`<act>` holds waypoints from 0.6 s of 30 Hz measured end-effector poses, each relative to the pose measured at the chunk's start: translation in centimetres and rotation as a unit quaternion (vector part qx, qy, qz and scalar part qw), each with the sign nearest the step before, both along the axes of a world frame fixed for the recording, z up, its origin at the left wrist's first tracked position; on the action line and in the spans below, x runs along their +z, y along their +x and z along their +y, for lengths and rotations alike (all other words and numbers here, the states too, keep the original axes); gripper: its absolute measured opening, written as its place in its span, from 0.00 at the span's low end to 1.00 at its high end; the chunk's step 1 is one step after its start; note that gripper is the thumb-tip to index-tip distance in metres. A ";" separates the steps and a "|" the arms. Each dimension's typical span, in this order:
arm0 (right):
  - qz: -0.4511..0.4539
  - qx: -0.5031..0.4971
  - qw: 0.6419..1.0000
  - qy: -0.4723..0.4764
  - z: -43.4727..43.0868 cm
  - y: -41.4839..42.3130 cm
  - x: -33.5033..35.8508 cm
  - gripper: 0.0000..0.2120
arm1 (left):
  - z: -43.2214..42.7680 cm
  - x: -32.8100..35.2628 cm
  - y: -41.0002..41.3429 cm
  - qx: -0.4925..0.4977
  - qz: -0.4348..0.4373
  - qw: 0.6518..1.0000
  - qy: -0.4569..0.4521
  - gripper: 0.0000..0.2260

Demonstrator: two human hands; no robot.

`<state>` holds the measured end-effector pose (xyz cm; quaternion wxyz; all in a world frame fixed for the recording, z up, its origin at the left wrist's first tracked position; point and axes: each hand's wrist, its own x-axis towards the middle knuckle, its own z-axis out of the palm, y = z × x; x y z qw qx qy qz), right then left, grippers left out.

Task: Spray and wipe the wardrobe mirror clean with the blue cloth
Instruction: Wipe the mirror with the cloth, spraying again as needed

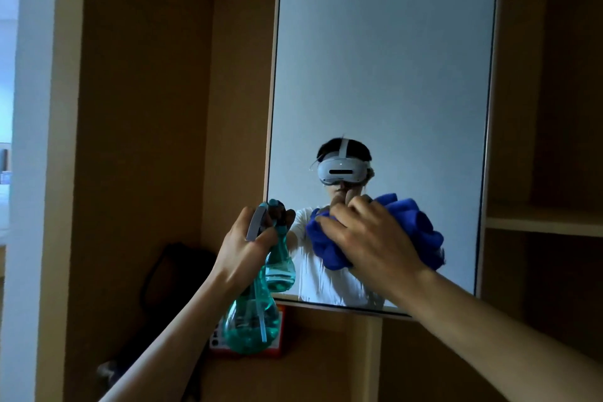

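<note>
The tall wardrobe mirror [385, 58] fills the upper middle of the view, framed in pale wood. My right hand [368, 235] presses a bunched blue cloth [421, 228] against the glass in the mirror's lower part. Wet streaks run down the glass below the cloth. My left hand [243, 248] grips the neck of a teal spray bottle [251, 320], held upright beside the mirror's lower left corner. The bottle holds liquid in its lower half. The glass reflects both hands, the bottle and a person wearing a white headset.
Brown wardrobe panels surround the mirror. Open shelves [541, 222] stand at the right. A red and white box [280, 339] sits on a ledge behind the bottle. A dark bag [173, 274] rests in the left compartment. A white wall edge runs down the far left.
</note>
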<state>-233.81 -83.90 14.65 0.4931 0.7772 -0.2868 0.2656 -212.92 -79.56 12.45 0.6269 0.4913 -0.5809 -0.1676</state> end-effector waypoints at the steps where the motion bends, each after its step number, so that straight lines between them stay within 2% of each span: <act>1: -0.001 -0.003 1.000 -0.002 -0.1 -0.2 -0.4 0.12 | 0.2 0.0 -0.1 0.004 -0.005 1.000 0.001 0.19; 5: -0.008 0.024 1.000 0.004 0.4 -0.6 0.9 0.12 | 0.7 -0.2 -0.7 0.024 -0.031 0.999 0.009 0.17; 10: -0.062 -0.005 0.998 -0.005 0.4 -1.9 7.3 0.19 | 1.0 -0.6 -1.2 0.040 -0.057 0.998 0.007 0.17; 13: -0.085 -0.023 0.996 -0.031 0.2 -2.7 10.5 0.15 | 0.7 -0.7 -1.4 0.050 -0.075 0.996 0.004 0.17; 16: -0.105 -0.021 0.993 -0.039 0.0 -2.6 11.0 0.16 | 0.2 -1.1 -1.8 0.079 -0.090 0.993 -0.010 0.10; 18: -0.110 -0.011 0.994 -0.029 -0.2 -2.8 10.2 0.17 | -0.1 -1.4 -2.1 0.092 -0.096 0.991 -0.022 0.10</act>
